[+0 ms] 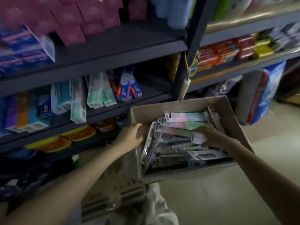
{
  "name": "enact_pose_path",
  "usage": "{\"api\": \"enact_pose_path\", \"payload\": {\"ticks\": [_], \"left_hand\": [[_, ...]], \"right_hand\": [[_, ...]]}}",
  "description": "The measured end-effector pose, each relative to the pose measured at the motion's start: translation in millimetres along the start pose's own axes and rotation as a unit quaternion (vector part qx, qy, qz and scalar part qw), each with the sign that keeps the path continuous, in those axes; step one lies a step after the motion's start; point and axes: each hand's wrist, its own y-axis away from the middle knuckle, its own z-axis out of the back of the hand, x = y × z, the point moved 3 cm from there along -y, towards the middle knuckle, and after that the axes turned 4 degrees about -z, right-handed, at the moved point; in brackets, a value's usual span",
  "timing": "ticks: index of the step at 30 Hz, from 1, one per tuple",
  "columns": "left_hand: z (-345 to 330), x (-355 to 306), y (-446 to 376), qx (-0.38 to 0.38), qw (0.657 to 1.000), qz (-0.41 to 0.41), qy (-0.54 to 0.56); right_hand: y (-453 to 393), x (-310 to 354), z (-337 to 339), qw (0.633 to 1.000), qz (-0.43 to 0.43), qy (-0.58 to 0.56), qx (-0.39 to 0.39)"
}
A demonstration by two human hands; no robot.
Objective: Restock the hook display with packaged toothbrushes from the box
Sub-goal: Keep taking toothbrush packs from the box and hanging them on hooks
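Dim shop aisle with a pale tiled floor (219, 200) and dark metal shelving (113, 51) along the left and back. Top shelf: pink cartons (78, 15), blurred, beside a blue-and-white carton (24, 51) at far left. Middle shelf: upright toothpaste boxes (97, 91) in teal, white, blue and red, several leaning. Lower shelf: flat yellow-and-orange packs (68, 137). Right-hand bay: red and yellow packets (227, 51) on a shelf, and a large blue-and-white wrapped bundle (266, 95) standing on the floor just behind the box.

Open cardboard box (227, 111) at centre, tilted toward the camera, near the foot of the shelving upright. Inside, a loose heap of packaged toothbrushes (178, 127): pastel pink-and-green blister cards on top, darker cards beneath, most lying roughly lengthwise across the box. Hook display not identifiable in this view.

Left hand (129, 137) at the box's left wall, fingers curled over the rim, gripping the cardboard. Right hand (211, 137) inside the box, palm down on the heap, fingers bent around the lower ends of the top pastel cards; whether any card is lifted clear of the pile cannot be told. Both forearms bare, entering from the bottom edge. A second flattened carton (113, 192) under clear wrap lying below the box, resting on light fabric (155, 208).
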Motion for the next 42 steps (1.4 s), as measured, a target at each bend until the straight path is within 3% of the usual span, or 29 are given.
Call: {"api": "enact_pose_path", "payload": {"ticks": [3, 7, 10, 13, 16, 20, 22, 23, 25, 27, 32, 36, 37, 39, 42], "left_hand": [[-4, -4, 2, -0.007, 0.999, 0.031, 0.002], [-1, -3, 3, -0.018, 0.998, 0.051, 0.043], [0, -6, -2, -0.025, 0.995, 0.033, 0.093], [0, -23, -11, -0.013, 0.985, 0.000, 0.171], [1, -52, -20, 0.011, 0.968, -0.035, 0.250], [4, -63, -25, -0.030, 0.957, -0.026, 0.289], [7, -49, -21, -0.059, 0.946, 0.026, 0.317], [9, -41, -19, -0.067, 0.940, 0.053, 0.331], [11, -23, -13, -0.080, 0.923, 0.096, 0.365], [12, -5, -5, -0.092, 0.912, 0.133, 0.377], [9, 24, 3, -0.110, 0.889, 0.178, 0.406], [15, 26, 8, -0.108, 0.894, 0.168, 0.400], [17, 26, 10, -0.110, 0.894, 0.162, 0.403], [25, 26, 15, -0.113, 0.893, 0.148, 0.409], [53, 26, 24, -0.133, 0.894, 0.104, 0.415]], "right_hand": [[-11, -1, -23, 0.999, 0.000, 0.035, -0.006], [-18, 15, -21, 0.988, 0.001, 0.052, -0.149], [-3, 34, 25, 0.957, 0.051, -0.159, -0.237], [22, 54, 75, 0.878, 0.094, -0.373, -0.284], [35, 75, 93, 0.773, 0.133, -0.578, -0.224], [29, 97, 81, 0.749, 0.170, -0.635, -0.083], [6, 87, 66, 0.753, 0.139, -0.642, -0.041], [-10, 76, 57, 0.786, 0.100, -0.608, -0.053], [-48, 49, 40, 0.909, 0.008, -0.402, -0.104], [-75, 35, 22, 0.972, -0.032, -0.198, -0.118], [-104, 44, -14, 0.988, -0.037, -0.047, -0.143], [-93, 71, -19, 0.980, 0.036, 0.111, -0.160], [-86, 77, -17, 0.979, 0.043, 0.090, -0.177], [-68, 92, 2, 0.971, 0.066, -0.089, -0.212], [-22, 118, 58, 0.891, 0.097, -0.381, -0.227]]}}
